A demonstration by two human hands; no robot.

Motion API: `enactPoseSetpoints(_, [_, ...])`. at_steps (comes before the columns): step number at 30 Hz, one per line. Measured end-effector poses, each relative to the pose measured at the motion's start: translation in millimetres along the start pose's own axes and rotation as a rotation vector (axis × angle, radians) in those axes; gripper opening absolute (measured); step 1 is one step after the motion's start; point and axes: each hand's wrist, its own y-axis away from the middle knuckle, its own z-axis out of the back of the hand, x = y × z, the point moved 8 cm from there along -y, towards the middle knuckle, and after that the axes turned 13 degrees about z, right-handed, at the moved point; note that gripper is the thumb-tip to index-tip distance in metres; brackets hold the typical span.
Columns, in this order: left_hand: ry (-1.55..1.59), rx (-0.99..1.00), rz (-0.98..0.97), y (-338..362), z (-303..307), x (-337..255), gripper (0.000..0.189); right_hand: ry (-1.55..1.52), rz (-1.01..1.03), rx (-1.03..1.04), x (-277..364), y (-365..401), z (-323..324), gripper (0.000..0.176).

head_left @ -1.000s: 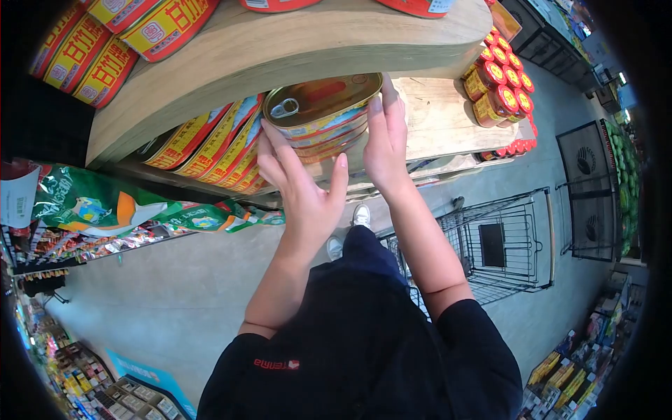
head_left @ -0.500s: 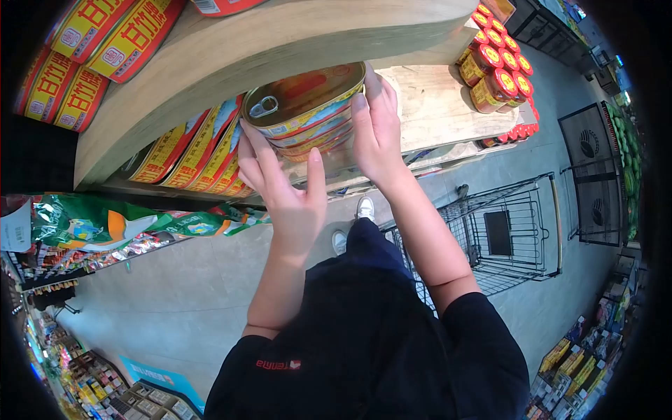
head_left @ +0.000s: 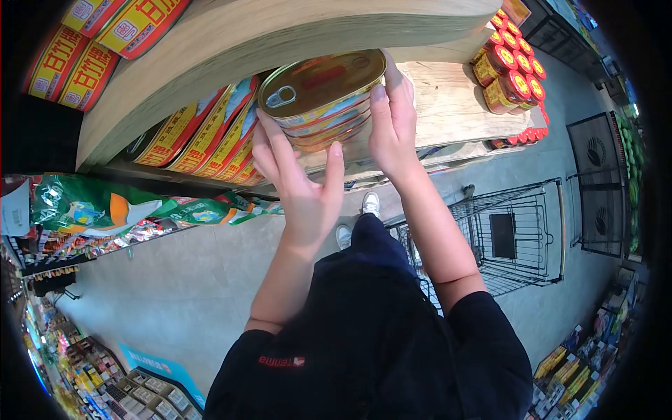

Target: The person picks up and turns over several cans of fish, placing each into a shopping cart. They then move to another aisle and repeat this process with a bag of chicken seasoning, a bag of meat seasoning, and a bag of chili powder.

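Note:
An oval gold-lidded tin can (head_left: 329,78) with a pull ring tops a short stack of matching cans on the lower wooden shelf. My left hand (head_left: 301,178) presses its fingers to the stack's near left side, its thumb standing away in front. Against the right end lies my right hand (head_left: 393,133), fingers reaching behind and thumb on the near side. The stack is held between both hands. Red-and-yellow cans (head_left: 199,143) stand beside it on the left, partly under the upper shelf.
The curved upper shelf board (head_left: 280,42) overhangs the cans and carries more tins (head_left: 91,70). Red-lidded jars (head_left: 507,77) stand at the shelf's right end. Green bags (head_left: 105,203) hang at left. A wire shopping cart (head_left: 500,234) stands on the floor to my right.
The view has shifted slightly, so the shelf, cans and hands appear a little further right. Both hands keep their places around the stack of cans.

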Motion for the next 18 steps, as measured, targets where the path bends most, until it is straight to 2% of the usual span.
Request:
enactPoseSetpoints(4, [0.054,0.005,0.002,0,-2,2,0.093,0.000,-0.001,0.010,2,-1,0,0.052])
enactPoseSetpoints(13, [-0.049,-0.029,-0.024,2,-6,8,0.097,0.064,0.094,0.047,5,-1,-1,0.056])
enactPoseSetpoints(15, [-0.066,-0.008,0.033,4,-7,10,0.098,0.087,0.107,0.076,6,0,1,0.058])
enactPoseSetpoints(16, [-0.078,0.003,0.059,8,-7,13,0.097,0.042,0.065,0.089,4,3,1,0.060])
enactPoseSetpoints(18, [-0.053,-0.032,-0.027,18,-5,15,0.090,0.041,0.100,0.136,0,15,3,0.062])
